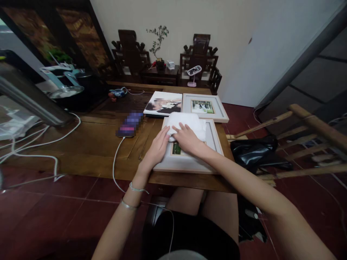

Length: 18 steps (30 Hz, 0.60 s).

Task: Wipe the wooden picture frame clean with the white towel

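Observation:
A white cloth (184,118) lies folded over the upper part of a light wooden picture frame (189,168) at the table's front edge. My right hand (187,138) rests on the cloth with its fingers spread, pressing it against the frame. Along the cloth's left side lies my left hand (159,144), fingers stretched out, touching the frame's left edge. Part of a green photo (176,148) shows below the cloth; the rest is covered. Behind it are a second framed photo (202,107) and a white-bordered photo panel (165,103).
A phone (130,124) with a white charging cable (114,162) lies left on the wooden table (97,144). More cables and a large metallic cylinder (35,94) are farther left. A wooden chair (320,130) with a black bag (255,150) stands at right.

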Each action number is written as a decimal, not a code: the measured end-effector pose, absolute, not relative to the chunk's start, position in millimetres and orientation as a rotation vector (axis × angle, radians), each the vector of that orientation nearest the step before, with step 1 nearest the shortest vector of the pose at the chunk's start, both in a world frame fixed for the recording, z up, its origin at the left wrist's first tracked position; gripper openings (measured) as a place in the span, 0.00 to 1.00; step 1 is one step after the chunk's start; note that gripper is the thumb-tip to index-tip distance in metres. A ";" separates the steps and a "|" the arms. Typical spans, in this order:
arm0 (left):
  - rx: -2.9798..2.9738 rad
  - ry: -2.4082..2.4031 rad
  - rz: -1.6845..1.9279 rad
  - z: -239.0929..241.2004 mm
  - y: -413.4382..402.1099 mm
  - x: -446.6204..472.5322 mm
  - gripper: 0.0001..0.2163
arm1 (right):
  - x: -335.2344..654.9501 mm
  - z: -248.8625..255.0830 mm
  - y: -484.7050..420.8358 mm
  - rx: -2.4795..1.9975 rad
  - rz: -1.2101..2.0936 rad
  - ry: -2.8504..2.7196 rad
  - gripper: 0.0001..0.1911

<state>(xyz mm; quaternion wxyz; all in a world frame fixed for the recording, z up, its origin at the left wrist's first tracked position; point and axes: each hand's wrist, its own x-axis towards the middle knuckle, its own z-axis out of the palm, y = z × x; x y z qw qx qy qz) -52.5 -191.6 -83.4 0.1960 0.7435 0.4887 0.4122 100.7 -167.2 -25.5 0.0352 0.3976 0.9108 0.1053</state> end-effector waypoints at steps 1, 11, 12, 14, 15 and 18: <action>2.079 1.377 1.156 -83.1 -191.4 -52.7 0.24 | 98.2 -24.7 -162.1 1.240 0.334 2.788 0.19; 2.071 1.379 1.197 -84.8 -189.3 -53.9 0.23 | 109.8 -12.5 -225.8 0.997 0.045 2.781 0.14; 2.083 1.384 1.190 -85.2 -188.9 -53.7 0.22 | 118.1 -8.2 -236.7 0.958 -0.019 2.793 0.14; 2.116 1.400 1.166 -86.2 -188.2 -53.3 0.20 | 136.2 0.8 -255.8 0.985 -0.131 2.754 0.16; 2.132 1.407 1.153 -86.6 -188.0 -53.1 0.19 | 145.1 4.6 -263.4 1.040 -0.170 2.728 0.17; 2.177 1.401 1.124 -87.8 -187.6 -52.8 0.18 | 166.0 9.3 -276.9 1.194 -0.261 2.695 0.21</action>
